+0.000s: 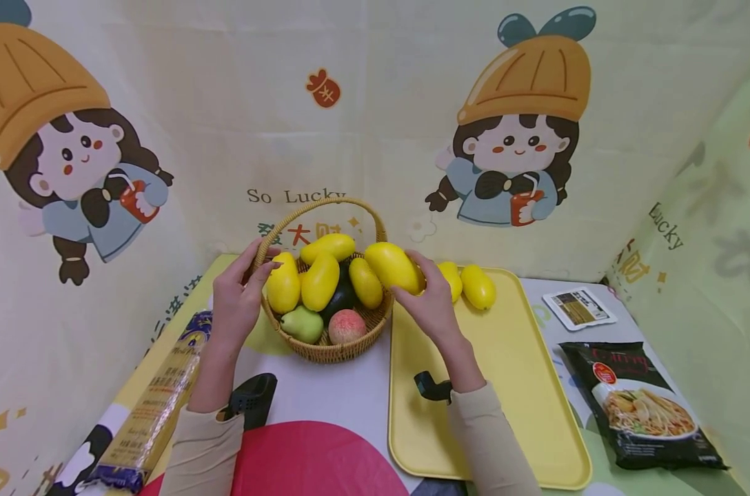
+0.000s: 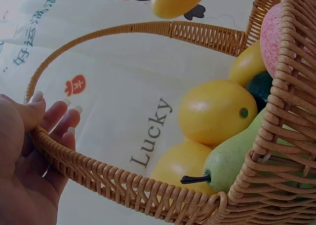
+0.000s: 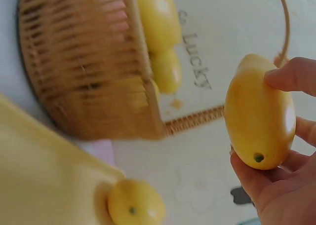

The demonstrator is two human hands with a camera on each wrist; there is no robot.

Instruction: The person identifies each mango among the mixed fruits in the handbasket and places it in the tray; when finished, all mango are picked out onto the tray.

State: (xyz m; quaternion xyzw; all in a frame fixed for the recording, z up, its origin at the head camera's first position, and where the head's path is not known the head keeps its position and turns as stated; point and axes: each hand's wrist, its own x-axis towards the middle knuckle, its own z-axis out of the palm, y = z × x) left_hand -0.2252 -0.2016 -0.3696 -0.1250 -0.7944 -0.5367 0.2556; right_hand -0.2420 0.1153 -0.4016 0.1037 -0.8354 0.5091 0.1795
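My right hand (image 1: 433, 303) holds a yellow mango (image 1: 392, 267) at the right rim of a wicker basket (image 1: 334, 353), thumb on one side and fingers on the other. At the basket's left, my left hand (image 2: 29, 156) holds the arched handle (image 2: 89, 168), which passes between thumb and fingers. Inside the basket lie several more yellow mangoes (image 1: 320, 282), a green pear (image 1: 302, 324), a pink peach (image 1: 347, 326) and a dark rounded item (image 1: 340, 297), partly covered by the mangoes. Two other mangoes (image 1: 478, 287) lie at the back of the yellow tray (image 1: 493, 413), one partly hidden behind my right hand.
The tray stands right of the basket, under my right forearm. Farther right are a black noodle packet (image 1: 644, 406) and a small white-edged pack (image 1: 578, 308). A long spaghetti packet (image 1: 154, 406) lies at the left, partly behind my left forearm. Printed cloth walls (image 1: 381, 138) enclose the table.
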